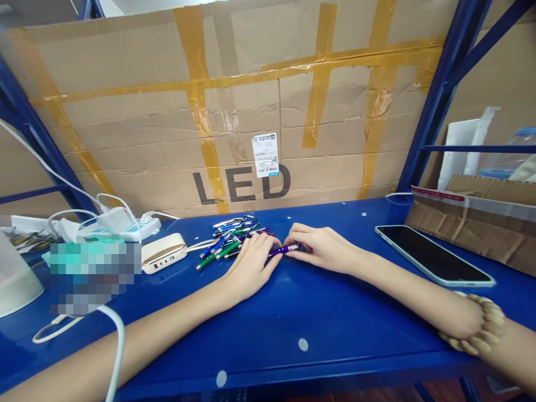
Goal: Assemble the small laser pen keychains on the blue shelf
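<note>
A purple pen-shaped torch lies between my two hands on the blue shelf. My right hand pinches its right end with curled fingers. My left hand rests palm down, fingers closed on the torch's left end. Just behind my left hand sits a pile of several small blue, green and silver torches.
A phone lies face up at the right, beside a taped cardboard box. At the left are a white power bank, a power strip with chargers and white cables. A large "LED" carton walls the back.
</note>
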### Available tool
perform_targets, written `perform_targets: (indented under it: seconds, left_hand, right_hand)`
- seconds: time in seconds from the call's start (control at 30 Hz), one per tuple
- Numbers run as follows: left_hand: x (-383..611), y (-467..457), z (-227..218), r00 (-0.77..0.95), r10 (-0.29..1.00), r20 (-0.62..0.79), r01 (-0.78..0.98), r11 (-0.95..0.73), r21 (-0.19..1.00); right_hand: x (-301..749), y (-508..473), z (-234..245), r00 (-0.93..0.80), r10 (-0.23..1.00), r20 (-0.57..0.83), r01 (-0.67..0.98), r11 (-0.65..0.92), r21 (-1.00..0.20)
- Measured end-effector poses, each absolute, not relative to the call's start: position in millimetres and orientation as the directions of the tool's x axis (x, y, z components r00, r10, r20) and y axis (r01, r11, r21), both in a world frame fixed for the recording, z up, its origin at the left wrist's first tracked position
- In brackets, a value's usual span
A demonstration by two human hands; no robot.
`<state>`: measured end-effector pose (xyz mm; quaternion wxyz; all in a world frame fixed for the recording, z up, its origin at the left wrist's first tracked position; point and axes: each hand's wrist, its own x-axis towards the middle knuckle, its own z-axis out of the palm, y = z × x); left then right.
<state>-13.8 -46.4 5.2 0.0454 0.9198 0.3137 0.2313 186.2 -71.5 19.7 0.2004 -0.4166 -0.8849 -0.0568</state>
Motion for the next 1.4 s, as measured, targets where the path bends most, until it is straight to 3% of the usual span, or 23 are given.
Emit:
perform_targets:
  seconds: [0.7, 1.13, 1.4]
  left_hand:
    - [-12.6, -48.6, 4.8, 0.670, 0.636, 0.381, 0.587, -0.769, 0.251]
    - [-12.2, -50.4, 6.3, 0.674, 0.652, 0.347, 0.595, -0.758, 0.269]
    - [-12.5, -49.9, 7.7, 0.690, 0.635, 0.348, 0.591, -0.772, 0.236]
  right_hand:
    - [184.6, -72.8, 22.4, -0.579, 0.750, 0.319, 0.741, 0.647, -0.177]
    - [184.7, -74.8, 23.6, -0.607, 0.729, 0.317, 0.732, 0.668, -0.135]
    - [181.0, -76.4, 26.0, -0.523, 0.767, 0.373, 0.781, 0.606, -0.152]
